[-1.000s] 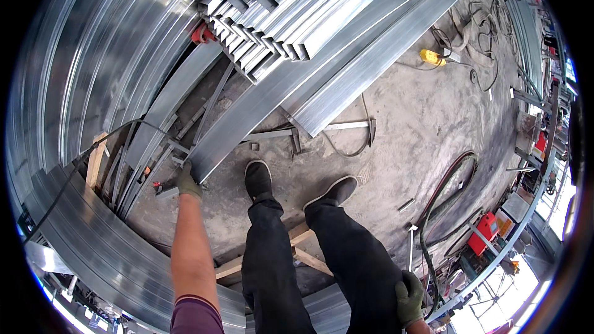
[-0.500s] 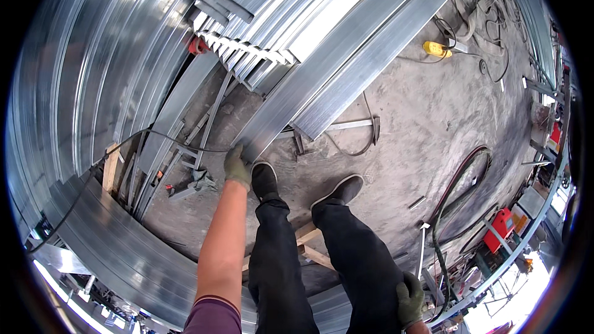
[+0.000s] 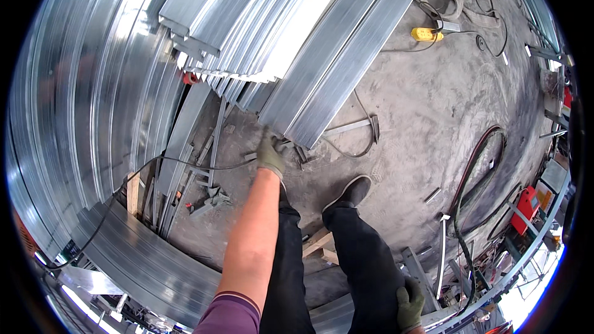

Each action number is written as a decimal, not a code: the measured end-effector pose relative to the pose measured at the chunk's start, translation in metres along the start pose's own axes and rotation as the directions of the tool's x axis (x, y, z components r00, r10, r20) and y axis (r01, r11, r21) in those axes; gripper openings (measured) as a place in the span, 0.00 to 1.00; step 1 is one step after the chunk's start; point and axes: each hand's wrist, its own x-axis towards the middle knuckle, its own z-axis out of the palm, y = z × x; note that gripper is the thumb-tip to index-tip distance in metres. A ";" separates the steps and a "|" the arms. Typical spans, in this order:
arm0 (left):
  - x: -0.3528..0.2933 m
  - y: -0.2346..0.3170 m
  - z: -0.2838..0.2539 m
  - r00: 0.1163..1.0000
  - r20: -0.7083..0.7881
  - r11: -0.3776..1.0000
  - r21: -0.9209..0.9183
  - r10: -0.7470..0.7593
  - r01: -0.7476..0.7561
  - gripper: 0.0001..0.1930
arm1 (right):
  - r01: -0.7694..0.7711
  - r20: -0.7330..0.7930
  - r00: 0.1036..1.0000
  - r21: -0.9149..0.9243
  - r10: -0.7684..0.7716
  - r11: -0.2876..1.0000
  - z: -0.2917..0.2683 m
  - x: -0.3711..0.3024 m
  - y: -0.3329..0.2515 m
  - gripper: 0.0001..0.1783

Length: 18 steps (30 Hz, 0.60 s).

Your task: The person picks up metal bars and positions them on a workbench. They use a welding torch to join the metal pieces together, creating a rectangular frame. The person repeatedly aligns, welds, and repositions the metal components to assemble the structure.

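Note:
My left hand [image 3: 270,153], in an olive work glove, is closed at the near end of a long galvanized steel profile [image 3: 328,49]; its fingertips are partly hidden there. A second steel profile [image 3: 356,77] lies alongside on the right, its near end sticking out slightly closer to me. My right hand [image 3: 409,304], gloved alike, rests open against my right leg and holds nothing. Left of the two profiles lies a stack of narrower steel profiles [image 3: 247,31] with uneven ends.
Tall bundles of steel sheet profiles [image 3: 80,99] fill the left side. A black cable [image 3: 204,167] crosses the floor near my left hand. Wood blocks [image 3: 318,242] lie between my feet. A yellow power box [image 3: 427,34], a looped hose [image 3: 461,192] and a red machine [image 3: 525,210] are to the right.
The left profile has slid away from me, its end now almost level with its neighbour's. My left hand has moved forward and to the right with it. My right hand stays on my leg.

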 end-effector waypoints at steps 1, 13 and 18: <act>-0.014 -0.017 0.011 0.997 0.037 0.996 0.063 -0.061 0.059 0.26 | -0.008 -0.016 1.000 0.025 0.009 1.000 0.002 -0.004 -0.001 0.28; -0.010 -0.058 0.024 0.999 -0.026 0.986 0.164 -0.038 0.041 0.20 | -0.131 -0.058 0.988 0.213 0.147 0.968 -0.004 -0.003 0.005 0.26; 0.002 -0.066 0.003 0.995 0.087 0.981 0.193 -0.038 0.020 0.17 | -0.115 -0.061 0.989 0.236 0.133 0.965 -0.005 -0.004 0.020 0.27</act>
